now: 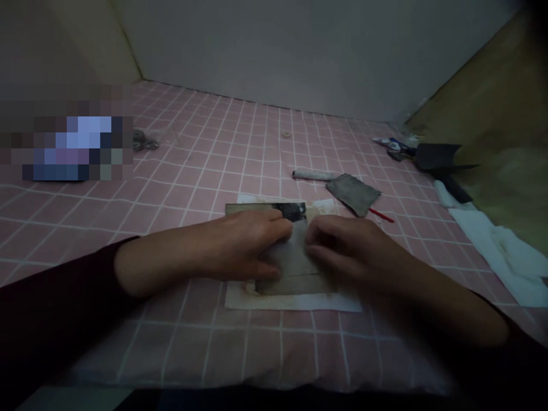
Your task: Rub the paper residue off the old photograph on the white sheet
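Note:
A flat grey-brown rectangular piece [295, 260] with a black patch [291, 211] along its far edge lies under my hands; its material is hard to tell. White paper with brown stains [295, 302] is beneath it. My left hand [252, 240] rests over the left side of the piece, thumb and fingers apart. My right hand [346, 242], blurred, is at the right side with fingers curled in. Whatever is between those fingers is hidden. Beyond the right hand are a worn grey square sheet [354, 194], a pale stick [312, 175] and a thin red stick [382, 215].
A pink checked cloth [192, 142] covers the table. A small ring [286, 135] lies far back. At right are a black folded sheet [439, 157], a blue-and-white tool [387, 142] and white paper [483, 234]. Dark round items [143, 141] sit at left beside a pixelated area.

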Demonstrator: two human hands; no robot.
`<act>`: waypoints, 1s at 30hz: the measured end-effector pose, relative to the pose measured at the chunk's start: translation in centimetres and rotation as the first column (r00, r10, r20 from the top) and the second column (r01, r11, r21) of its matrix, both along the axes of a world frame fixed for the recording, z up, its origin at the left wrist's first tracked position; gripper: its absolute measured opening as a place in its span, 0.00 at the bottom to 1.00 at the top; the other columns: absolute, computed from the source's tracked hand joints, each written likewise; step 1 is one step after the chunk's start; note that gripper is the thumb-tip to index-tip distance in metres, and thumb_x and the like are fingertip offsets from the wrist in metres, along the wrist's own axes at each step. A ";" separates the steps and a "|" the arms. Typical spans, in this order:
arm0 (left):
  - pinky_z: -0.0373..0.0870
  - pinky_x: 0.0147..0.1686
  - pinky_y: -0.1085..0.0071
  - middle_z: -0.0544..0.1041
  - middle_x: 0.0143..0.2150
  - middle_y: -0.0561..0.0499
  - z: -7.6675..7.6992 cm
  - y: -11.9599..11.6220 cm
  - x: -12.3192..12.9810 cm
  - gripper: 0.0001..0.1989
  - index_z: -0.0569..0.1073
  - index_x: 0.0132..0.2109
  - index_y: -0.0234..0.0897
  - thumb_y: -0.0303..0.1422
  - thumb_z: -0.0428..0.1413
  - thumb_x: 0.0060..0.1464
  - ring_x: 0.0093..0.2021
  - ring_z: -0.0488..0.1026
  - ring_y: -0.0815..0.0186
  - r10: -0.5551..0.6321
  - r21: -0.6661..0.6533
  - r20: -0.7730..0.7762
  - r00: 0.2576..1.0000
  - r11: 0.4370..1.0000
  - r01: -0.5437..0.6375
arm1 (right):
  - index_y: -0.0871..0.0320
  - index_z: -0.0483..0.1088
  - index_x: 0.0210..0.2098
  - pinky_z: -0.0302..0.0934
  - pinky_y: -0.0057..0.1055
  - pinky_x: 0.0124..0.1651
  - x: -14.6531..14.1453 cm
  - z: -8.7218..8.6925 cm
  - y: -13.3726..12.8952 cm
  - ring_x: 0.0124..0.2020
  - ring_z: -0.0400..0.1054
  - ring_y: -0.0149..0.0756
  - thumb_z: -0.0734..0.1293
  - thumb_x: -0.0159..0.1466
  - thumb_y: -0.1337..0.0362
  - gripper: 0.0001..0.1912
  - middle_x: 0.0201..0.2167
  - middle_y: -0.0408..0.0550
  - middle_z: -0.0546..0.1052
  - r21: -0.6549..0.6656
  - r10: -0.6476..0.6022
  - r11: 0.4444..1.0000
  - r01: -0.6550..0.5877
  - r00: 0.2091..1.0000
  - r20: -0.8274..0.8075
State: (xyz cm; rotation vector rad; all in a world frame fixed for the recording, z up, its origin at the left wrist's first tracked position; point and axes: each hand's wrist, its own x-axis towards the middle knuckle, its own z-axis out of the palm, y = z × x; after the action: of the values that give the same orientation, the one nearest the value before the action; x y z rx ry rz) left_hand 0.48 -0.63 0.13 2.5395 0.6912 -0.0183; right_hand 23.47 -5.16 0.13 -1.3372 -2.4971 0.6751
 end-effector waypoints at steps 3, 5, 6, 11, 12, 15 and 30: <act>0.61 0.34 0.72 0.67 0.40 0.51 0.1 -0.1 0.0 0.13 0.66 0.39 0.37 0.32 0.62 0.50 0.37 0.66 0.66 0.002 -0.002 -0.005 1.000 1.000 -0.002 | 0.57 0.64 0.34 0.57 0.27 0.31 -0.1 0.2 0.0 0.27 0.63 0.28 0.65 0.62 0.71 0.04 0.27 0.40 0.69 -0.115 -0.061 0.992 0.046 0.990 -0.128; 0.61 0.33 0.72 0.67 0.40 0.51 0.1 -0.1 0.0 0.13 0.66 0.39 0.37 0.32 0.62 0.50 0.37 0.66 0.66 0.001 -0.016 -0.014 1.000 1.000 -0.001 | 0.56 0.64 0.34 0.58 0.27 0.30 -0.1 0.2 0.0 0.27 0.63 0.29 0.65 0.63 0.68 0.03 0.28 0.39 0.69 -0.204 -0.093 0.978 0.047 0.972 -0.218; 0.61 0.33 0.72 0.67 0.40 0.51 0.1 -0.1 -0.1 0.13 0.66 0.39 0.37 0.32 0.62 0.49 0.36 0.66 0.66 0.003 -0.022 -0.015 1.000 1.000 -0.004 | 0.56 0.64 0.34 0.59 0.27 0.30 -0.1 0.2 0.1 0.28 0.64 0.29 0.65 0.64 0.67 0.03 0.28 0.40 0.69 -0.252 -0.109 0.967 0.039 0.957 -0.268; 0.62 0.33 0.72 0.68 0.40 0.51 -0.4 0.0 -0.3 0.12 0.66 0.38 0.37 0.33 0.61 0.49 0.37 0.67 0.65 0.004 -0.006 0.047 0.999 1.000 -0.003 | 0.55 0.65 0.36 0.63 0.29 0.33 0.1 0.7 0.3 0.31 0.65 0.31 0.67 0.64 0.62 0.06 0.31 0.42 0.69 -0.426 -0.205 0.905 -0.008 0.869 -0.451; 0.62 0.33 0.71 0.68 0.40 0.51 -0.4 0.0 -0.4 0.12 0.65 0.38 0.37 0.33 0.61 0.49 0.37 0.67 0.65 0.002 -0.003 0.052 0.999 1.000 -0.002 | 0.55 0.66 0.37 0.63 0.28 0.33 0.1 0.7 0.4 0.31 0.65 0.30 0.67 0.64 0.63 0.04 0.31 0.41 0.69 -0.457 -0.221 0.889 -0.022 0.853 -0.473; 0.62 0.33 0.71 0.68 0.40 0.51 -0.3 -0.1 -0.3 0.12 0.66 0.38 0.37 0.32 0.61 0.49 0.36 0.67 0.66 0.005 -0.006 0.028 1.000 1.000 -0.005 | 0.56 0.69 0.36 0.62 0.26 0.33 0.1 0.4 0.4 0.29 0.64 0.27 0.66 0.65 0.65 0.02 0.29 0.40 0.69 -0.556 -0.297 0.826 -0.092 0.769 -0.567; 0.62 0.32 0.72 0.68 0.40 0.51 0.0 -0.2 -0.1 0.12 0.66 0.38 0.37 0.30 0.61 0.49 0.36 0.67 0.66 0.014 -0.034 0.010 1.000 0.999 -0.014 | 0.57 0.72 0.38 0.59 0.22 0.32 0.3 -1.1 1.0 0.29 0.65 0.24 0.71 0.61 0.65 0.07 0.31 0.41 0.71 -0.735 -0.526 0.662 -0.149 0.606 -0.597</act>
State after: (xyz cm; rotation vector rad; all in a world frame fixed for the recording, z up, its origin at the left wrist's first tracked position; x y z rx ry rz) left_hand 0.39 -0.78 0.12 2.5005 0.6987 -0.0125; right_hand 23.80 -4.21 -0.98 -1.0955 -1.3037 1.8621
